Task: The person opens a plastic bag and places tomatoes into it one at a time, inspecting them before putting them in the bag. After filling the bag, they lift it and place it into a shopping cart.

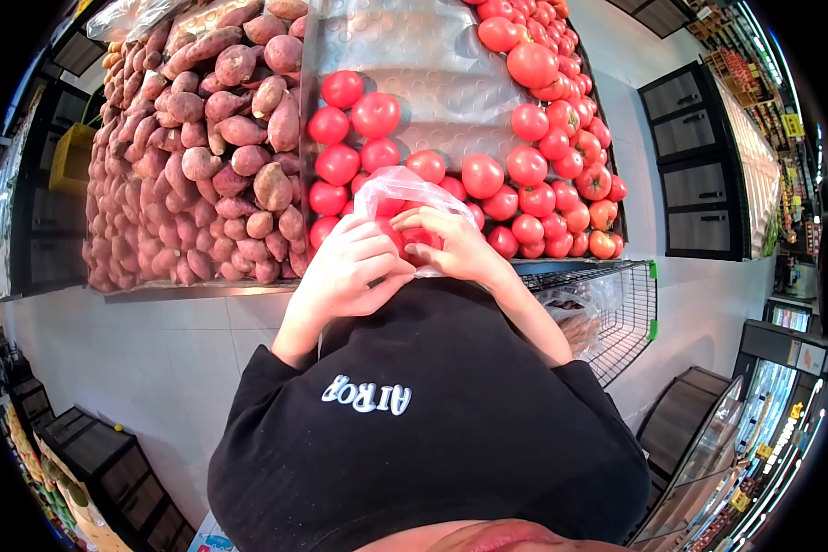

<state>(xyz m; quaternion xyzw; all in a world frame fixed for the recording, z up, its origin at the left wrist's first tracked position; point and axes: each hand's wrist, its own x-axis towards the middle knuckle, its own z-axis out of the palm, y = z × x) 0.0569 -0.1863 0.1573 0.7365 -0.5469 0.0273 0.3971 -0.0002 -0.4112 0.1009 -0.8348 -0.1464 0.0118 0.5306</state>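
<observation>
A thin clear plastic bag (397, 179) is gathered between my two hands, in front of my stomach at the near edge of the tomato display. Red shows through and inside it, seemingly tomatoes, though the folds and my fingers hide how many. My left hand (359, 265) is closed, its fingers pinching the bag's left side. On the bag's right side my right hand (451, 241) is curled, with thumb and fingers around the plastic and red showing between them. Loose red tomatoes (375, 115) lie just beyond the bag.
Sweet potatoes (235, 129) are heaped to the left, beside the tomatoes' bumpy grey liner (432, 55). A wire shopping cart (630, 317) holding bagged goods stands close at my right. Dark cabinets (695, 166) stand farther right across the tiled floor (147, 368).
</observation>
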